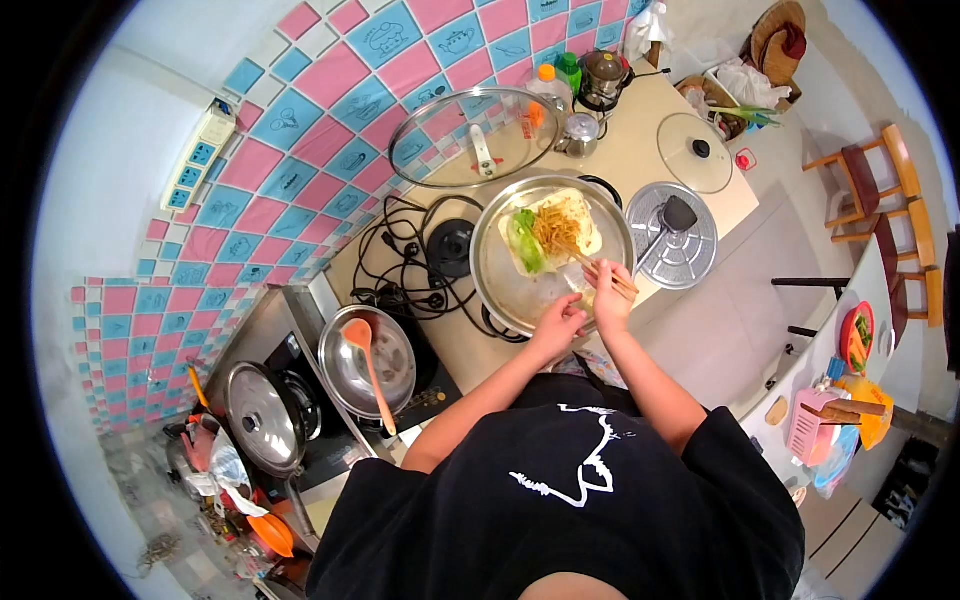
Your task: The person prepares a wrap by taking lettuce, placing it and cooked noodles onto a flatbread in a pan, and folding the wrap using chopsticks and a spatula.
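A wide round metal pan (500,290) sits on the counter. In it lies a pale, flat sheet of dough or bread (580,218), topped with a green lettuce leaf (526,243) and a heap of yellowish-brown shreds (556,230). My right hand (612,296) grips a pair of chopsticks (590,264) over the pan's near right side, tips at the shreds. Beside it, over the near rim, my left hand (562,322) holds nothing that shows, its fingers loosely bent and apart.
Right of the pan, a black spatula (679,213) rests on a perforated steamer tray (690,255). A glass lid (440,150) stands behind. Tangled cables (385,240) lie left, near a metal bowl (335,350) with an orange spoon (370,365). A lidded wok (265,420) is further left.
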Demonstrator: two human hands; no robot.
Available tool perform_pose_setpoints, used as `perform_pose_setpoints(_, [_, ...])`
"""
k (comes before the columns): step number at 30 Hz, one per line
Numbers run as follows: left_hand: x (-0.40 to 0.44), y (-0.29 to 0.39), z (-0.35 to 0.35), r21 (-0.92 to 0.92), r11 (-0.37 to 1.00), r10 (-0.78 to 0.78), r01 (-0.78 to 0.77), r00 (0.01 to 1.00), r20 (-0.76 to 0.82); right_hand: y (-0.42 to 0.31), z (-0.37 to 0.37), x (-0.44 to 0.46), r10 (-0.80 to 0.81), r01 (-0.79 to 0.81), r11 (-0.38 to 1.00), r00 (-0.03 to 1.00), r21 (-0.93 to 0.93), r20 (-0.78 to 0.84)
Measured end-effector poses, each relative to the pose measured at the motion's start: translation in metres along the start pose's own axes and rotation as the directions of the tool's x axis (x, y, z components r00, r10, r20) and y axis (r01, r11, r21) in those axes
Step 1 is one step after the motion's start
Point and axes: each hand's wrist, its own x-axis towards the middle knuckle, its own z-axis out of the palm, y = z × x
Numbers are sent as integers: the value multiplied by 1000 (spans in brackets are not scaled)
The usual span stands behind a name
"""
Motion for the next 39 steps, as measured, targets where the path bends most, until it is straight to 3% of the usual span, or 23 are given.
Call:
perform_pose_setpoints(6, [3, 3, -1, -49, 999, 9, -11, 999, -46, -1, 21, 17, 68, -46, 990, 984, -136, 162])
perform_pose_setpoints(12, [3, -11, -3, -76, 997, -39, 32, 995, -92, 13, -25, 20, -6, 7, 981, 1000, -196, 6])
perform_pose_setpoints(17, [11, -18, -3, -46, 994, -99, 96, 992, -73, 31, -41, 17, -23, 30, 962, 999, -272, 29])
perform_pose_setpoints(19, [12, -15, 1, -38, 993, -111, 108, 992, -65, 35, -37, 15, -151, 170, 918, 985, -358, 81])
perform_pose_setpoints(20, [12, -14, 4, -69, 993, -103, 97, 991, -84, 36, -36, 16, -151, 167, 919, 986, -356, 74])
perform_pose_setpoints(22, [12, -13, 7, -95, 992, -97, 87, 990, -100, 38, -35, 16, -301, 325, 760, 944, -563, 139])
perform_pose_setpoints(24, [10, -12, 8, -77, 993, -98, 92, 991, -88, 40, -34, 13, -282, 296, 780, 953, -552, 112])
perform_pose_setpoints(27, [8, -10, 5, -19, 989, -144, 143, 988, -53, 40, -32, 16, -194, 194, 867, 980, -460, 47])
perform_pose_setpoints(29, [7, -10, 3, -34, 989, -144, 143, 988, -53, 36, -31, 24, 51, -72, 986, 988, -148, -143])
perform_pose_setpoints(30, [7, -9, 2, -51, 989, -144, 141, 988, -53, 34, -32, 29, 49, -70, 986, 989, -149, -140])
perform_pose_setpoints(32, [6, -7, 2, -74, 987, -144, 140, 988, -55, 27, -39, 38, 214, -207, 977, 950, 56, -228])
perform_pose_setpoints(34, [7, -6, 1, -98, 986, -144, 138, 988, -56, 28, -48, 46, 227, -212, 973, 949, 89, -219])
perform_pose_setpoints(36, [7, -5, 1, -145, 979, -153, 144, 987, -56, 27, -56, 53, 394, -342, 912, 884, 225, -253])
perform_pose_setpoints(39, [8, -3, 1, -185, 971, -165, 148, 983, -76, 19, -62, 56, 458, -385, 865, 868, 323, -191])
